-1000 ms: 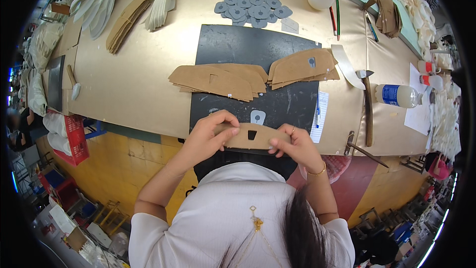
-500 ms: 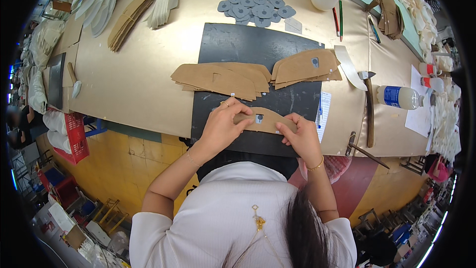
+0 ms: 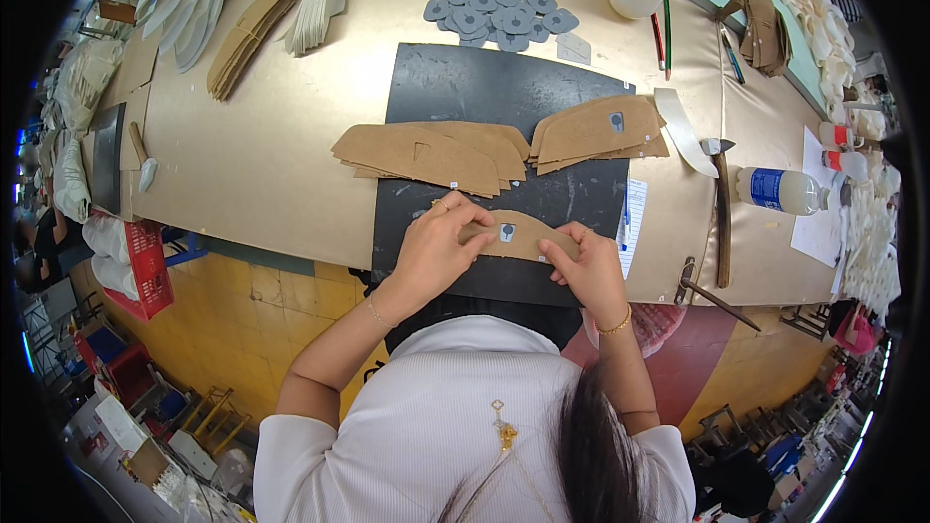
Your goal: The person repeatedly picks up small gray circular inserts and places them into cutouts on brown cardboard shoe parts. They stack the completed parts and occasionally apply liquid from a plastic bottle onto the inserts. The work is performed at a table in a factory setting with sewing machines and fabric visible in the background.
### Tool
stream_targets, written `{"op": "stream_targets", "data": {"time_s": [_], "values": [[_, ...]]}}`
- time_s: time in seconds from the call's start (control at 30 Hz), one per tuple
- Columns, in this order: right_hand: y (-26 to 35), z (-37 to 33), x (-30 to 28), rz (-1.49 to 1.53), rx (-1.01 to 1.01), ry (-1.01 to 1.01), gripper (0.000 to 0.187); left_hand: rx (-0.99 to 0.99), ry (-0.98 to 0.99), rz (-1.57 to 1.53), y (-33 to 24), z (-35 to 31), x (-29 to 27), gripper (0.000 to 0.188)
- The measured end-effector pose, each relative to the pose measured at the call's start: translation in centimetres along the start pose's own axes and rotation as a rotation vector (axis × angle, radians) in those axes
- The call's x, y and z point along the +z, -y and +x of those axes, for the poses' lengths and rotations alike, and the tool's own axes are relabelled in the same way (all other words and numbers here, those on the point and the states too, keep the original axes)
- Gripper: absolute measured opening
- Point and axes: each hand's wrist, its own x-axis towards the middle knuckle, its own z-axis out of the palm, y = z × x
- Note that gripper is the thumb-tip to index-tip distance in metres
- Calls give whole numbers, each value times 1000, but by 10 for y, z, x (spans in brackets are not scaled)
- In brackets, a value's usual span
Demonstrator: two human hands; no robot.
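Between my hands is a curved brown leather-like piece (image 3: 528, 236) with a small window that shows a grey patch with a dark spot. My left hand (image 3: 441, 240) pinches its left end close to the window. My right hand (image 3: 589, 266) grips the right end, thumb on top and fingers underneath. The piece is held over a black mat (image 3: 407, 223). Just beyond lies a fanned stack of similar brown pieces (image 3: 417, 153), the top one with a cut flap outline. Right of it sits a second stack (image 3: 591, 136), its top piece showing a grey patch in its window.
Grey rounded patches (image 3: 504, 15) lie heaped behind the mat. To the right are a curved blade (image 3: 683, 131), a hammer (image 3: 722, 213), another hammer (image 3: 686, 281) at the table edge and a lying bottle (image 3: 780, 190). Bundled brown pieces (image 3: 247, 39) rest at the far left.
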Motion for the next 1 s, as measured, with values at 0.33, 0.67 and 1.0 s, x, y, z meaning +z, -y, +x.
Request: {"op": "stream_targets", "data": {"time_s": [0.33, 0.67, 1.0], "values": [[0, 0, 0, -16, 0, -4, 25, -34, 7, -7, -2, 2, -1, 19], [0, 0, 1, -18, -8, -9, 25, -36, 10, 8, -2, 2, 0, 19], [0, 1, 1, -32, -15, -8, 26, -26, 1, 7, -2, 2, 0, 18]]}}
